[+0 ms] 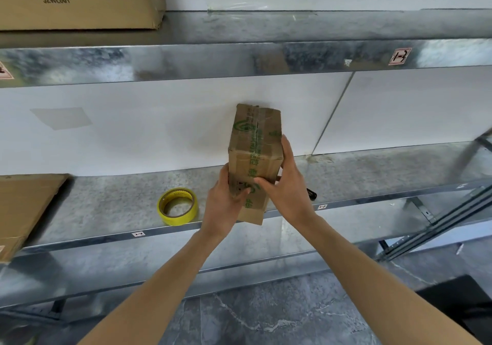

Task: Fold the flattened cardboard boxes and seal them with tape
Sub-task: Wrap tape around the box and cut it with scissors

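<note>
A small brown cardboard box [255,147] with green print and tape along its top seam is held above the metal shelf [111,201], long axis pointing away from me. My left hand [226,206] grips its near left side, thumb on the top face. My right hand [287,187] wraps the near right side, thumb pressed on top beside the left thumb. A roll of yellow tape [177,206] lies flat on the shelf, left of my left hand.
Flattened cardboard [24,206] lies at the shelf's left end. A large brown box with a barcode [80,1] sits on the upper shelf. A small black object [311,193] pokes out behind my right wrist. White wall panels back the shelf; grey floor below.
</note>
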